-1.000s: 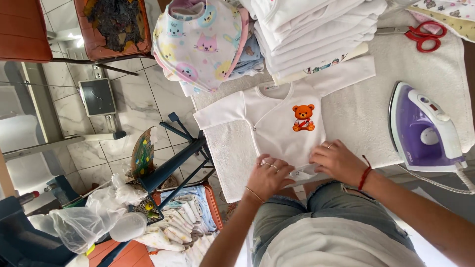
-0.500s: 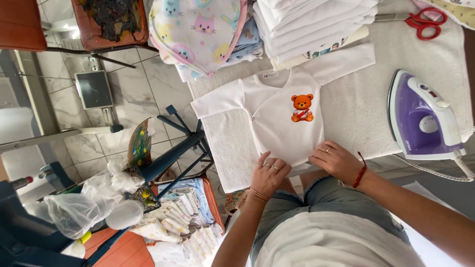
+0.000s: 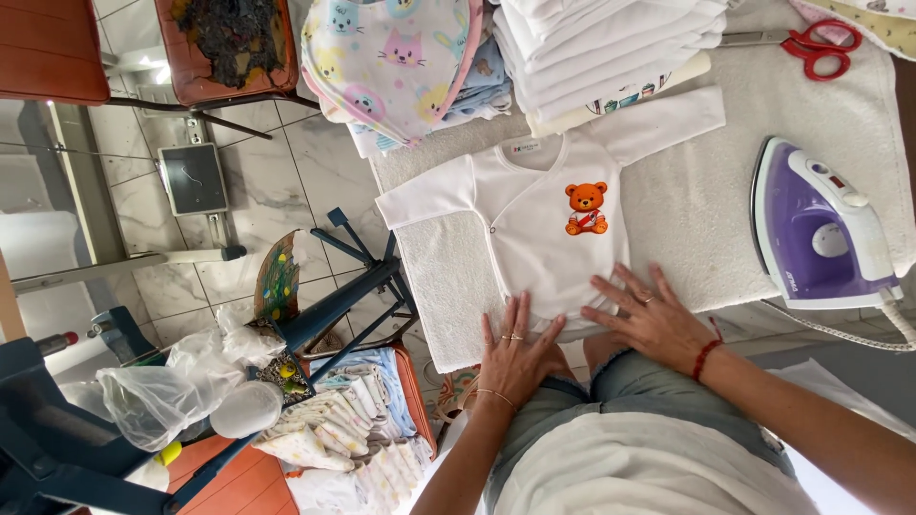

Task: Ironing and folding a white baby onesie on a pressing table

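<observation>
Hands (image 3: pixel 520 358) flattened on shirt (image 3: pixel 549 229), seemingly

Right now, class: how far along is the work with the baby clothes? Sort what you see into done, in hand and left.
Done: a stack of folded white clothes sits behind the board. In hand: the left hand and right hand press flat on the hem of the white baby shirt, spread open, sleeves out. Left: that shirt is unfolded; the purple iron rests beside it.

Left hand (image 3: pixel 515 353) flat, fingers spread, right hand (image 3: pixel 649 315) flat, palm down, forearms extended
</observation>
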